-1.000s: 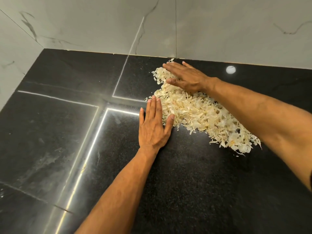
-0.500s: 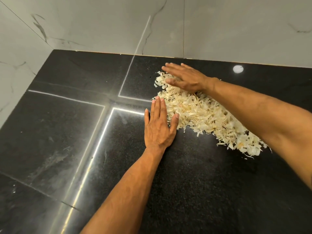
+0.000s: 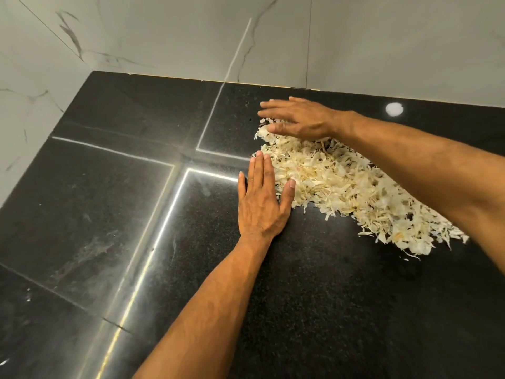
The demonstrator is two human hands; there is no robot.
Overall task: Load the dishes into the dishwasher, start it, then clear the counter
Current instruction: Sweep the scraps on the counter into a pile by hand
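a: pale dry peel scraps [image 3: 341, 187], heaped mid-table on the black stone table [image 3: 314, 296], near the marble wall [image 3: 164, 36].

b: why walled in both ways?

a: left hand [image 3: 259, 203] flat at the near-left edge, fingers [image 3: 259, 170] straight and together; right hand [image 3: 303, 119] extended over the far end, gripping nothing. likely corralling for a sweep.

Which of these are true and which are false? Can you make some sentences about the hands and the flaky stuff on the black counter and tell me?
1. The left hand lies flat on the counter. True.
2. The right hand grips a sponge. False: it holds nothing, fingers straight over the peel scraps.
3. The scraps sit in a bowl. False: they lie loose on the counter.
4. The wall is pale marble-look tile. True.
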